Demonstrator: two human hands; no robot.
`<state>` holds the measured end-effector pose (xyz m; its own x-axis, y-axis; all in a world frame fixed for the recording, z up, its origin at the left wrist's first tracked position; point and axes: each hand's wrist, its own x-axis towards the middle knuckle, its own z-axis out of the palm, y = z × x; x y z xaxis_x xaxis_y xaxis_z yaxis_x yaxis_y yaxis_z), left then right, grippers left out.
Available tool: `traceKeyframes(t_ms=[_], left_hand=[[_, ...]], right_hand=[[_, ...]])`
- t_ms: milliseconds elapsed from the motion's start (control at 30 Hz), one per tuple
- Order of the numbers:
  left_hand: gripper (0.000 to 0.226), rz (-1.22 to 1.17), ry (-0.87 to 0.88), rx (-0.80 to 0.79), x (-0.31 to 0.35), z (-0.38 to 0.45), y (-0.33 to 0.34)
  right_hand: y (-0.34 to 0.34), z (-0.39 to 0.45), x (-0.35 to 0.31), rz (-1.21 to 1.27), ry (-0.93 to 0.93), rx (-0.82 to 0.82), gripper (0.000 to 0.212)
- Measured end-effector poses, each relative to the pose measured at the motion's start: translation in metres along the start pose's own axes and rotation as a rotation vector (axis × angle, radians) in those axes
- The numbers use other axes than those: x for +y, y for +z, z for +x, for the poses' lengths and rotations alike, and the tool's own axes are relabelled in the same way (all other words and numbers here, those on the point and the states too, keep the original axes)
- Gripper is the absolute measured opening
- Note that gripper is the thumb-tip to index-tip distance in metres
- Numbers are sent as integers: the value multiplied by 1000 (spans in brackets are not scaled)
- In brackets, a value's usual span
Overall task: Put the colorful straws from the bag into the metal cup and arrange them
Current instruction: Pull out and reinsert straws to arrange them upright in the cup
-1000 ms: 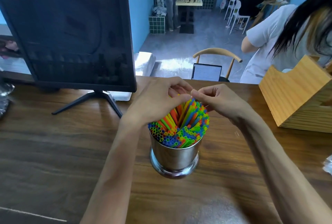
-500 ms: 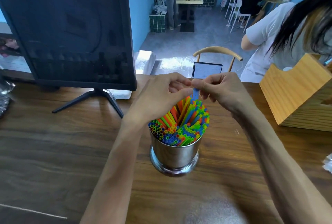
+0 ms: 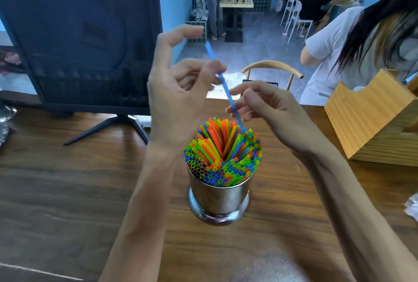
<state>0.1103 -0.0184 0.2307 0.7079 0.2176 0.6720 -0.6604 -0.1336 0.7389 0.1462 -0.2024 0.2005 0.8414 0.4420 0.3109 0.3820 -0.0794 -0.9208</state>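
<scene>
Head view: left hand fingers pinch blue straw above cup.

Head-worn camera looks forward and down, close over the table.

monitor top cropped, blue straw motion-blurred, its grip unclear

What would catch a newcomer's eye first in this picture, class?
The metal cup at the middle of the wooden table, packed with colorful straws. Just above it, the left hand pinches one blue straw drawn up from the bundle, the right hand beside it.
</scene>
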Motion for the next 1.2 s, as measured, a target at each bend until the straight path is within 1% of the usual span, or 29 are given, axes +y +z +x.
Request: traceKeyframes(t_ms=[67, 133, 167, 233, 300, 333, 367, 433, 500, 533, 567, 600, 633, 700, 733, 800, 833, 867, 900, 933, 967, 1033, 1067, 1133, 1200], left_hand=[[25, -17, 74, 96, 4, 2, -3], [23, -57, 76, 173, 5, 3, -8], [23, -78, 62, 201, 5, 3, -12], [25, -110, 0, 233, 4, 3, -22], [28, -60, -100, 223, -1, 3, -38], [28, 1, -160, 175, -3, 3, -46], [29, 65, -232, 87, -5, 2, -54], [30, 182, -394, -179, -8, -1, -62], [16, 299, -501, -513, -10, -5, -62], [11, 363, -519, -626, -11, -7, -60], [9, 418, -522, -671, -14, -9, -57], [8, 457, -513, -654, -17, -10, -54], [8, 481, -497, -602, -19, -10, -52], [8, 501, -449, -502, -23, -10, -48], [9, 504, -428, -469, -25, -10, -46], [6, 495, -398, -433, -27, -9, -43], [4, 487, -382, -425, -27, -8, -41], [4, 475, -363, -417, -28, -8, -40], [4, 465, -344, -407, -28, -8, -39], [5, 459, -327, -401, -29, -7, -38], [5, 456, -313, -400, -28, -7, -36], [6, 457, -299, -408, -29, -6, -33], [6, 460, -296, -421, -31, -5, -31], [7, 483, -305, -465, -35, -3, -25], [10, 526, -320, -502, -42, -4, -21]], right_hand=[[-1, -7, 4, 1, -21, -89, 19], [-4, -10, 7, 53, -41, -93, 18], [-6, -11, 8, 81, -47, -57, 17], [-11, -11, 8, 137, -56, 72, 12], [-19, -10, 5, 273, -36, 219, 8], [-23, -9, 2, 357, -33, 286, 11], [-27, -7, -2, 424, -48, 337, 17], [-32, -4, -9, 489, -111, 395, 24], [-31, -2, -15, 460, -187, 421, 21], [-29, -1, -18, 410, -219, 429, 18], [-26, 0, -19, 332, -250, 441, 12], [-23, 1, -20, 243, -279, 438, 7], [-19, 1, -21, 158, -303, 427, 11], [-8, -2, -16, 42, -311, 372, 28], [-1, -5, -12, -13, -287, 325, 27], [7, -9, 0, -225, -224, 195, 9], [8, -11, 6, -343, -189, 131, 10], [7, -12, 12, -412, -168, 72, 20], [5, -12, 15, -415, -145, 37, 27], [3, -11, 15, -373, -112, 40, 30], [-1, -9, 16, -313, -76, 77, 31], [-9, -4, 21, -251, 10, 180, 26], [-12, -1, 23, -264, 66, 187, 23], [-14, 3, 31, -294, 183, 82, 22], [-12, 4, 35, -276, 246, -28, 27]])
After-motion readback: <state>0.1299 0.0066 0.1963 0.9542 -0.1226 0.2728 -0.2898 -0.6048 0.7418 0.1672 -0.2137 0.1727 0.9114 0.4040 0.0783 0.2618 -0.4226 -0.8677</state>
